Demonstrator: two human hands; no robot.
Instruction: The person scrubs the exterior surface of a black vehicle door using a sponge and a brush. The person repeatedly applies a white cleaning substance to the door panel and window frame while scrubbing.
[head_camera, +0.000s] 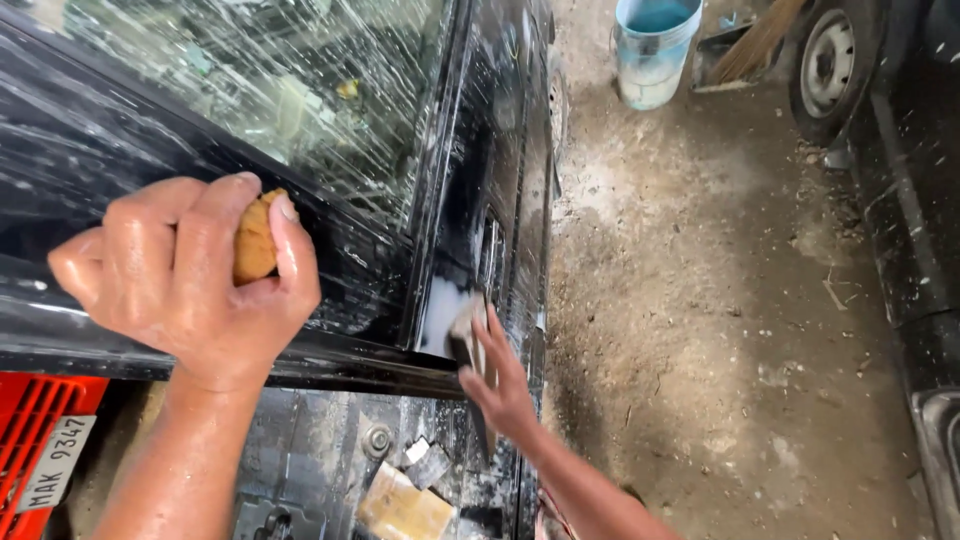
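Observation:
My left hand (180, 275) is wet and closed around a yellow-brown sponge (254, 240), which it presses against the black window frame of a car (390, 265). The window glass (260, 80) above it is streaked with soapy water. Lower down, my right hand (497, 385) holds a small grey pad (466, 335) against the car's black side panel, right beside a patch of white foam (440, 310). Part of the pad is hidden by my fingers.
A pale blue bucket (652, 50) stands on the dirt floor (700, 300) at the top, with a broom (757, 40) and another vehicle's wheel (825, 62) beside it. A black body panel (915, 250) runs along the right edge. An orange crate (40, 430) sits bottom left, and yellowish scraps (403, 508) lie below.

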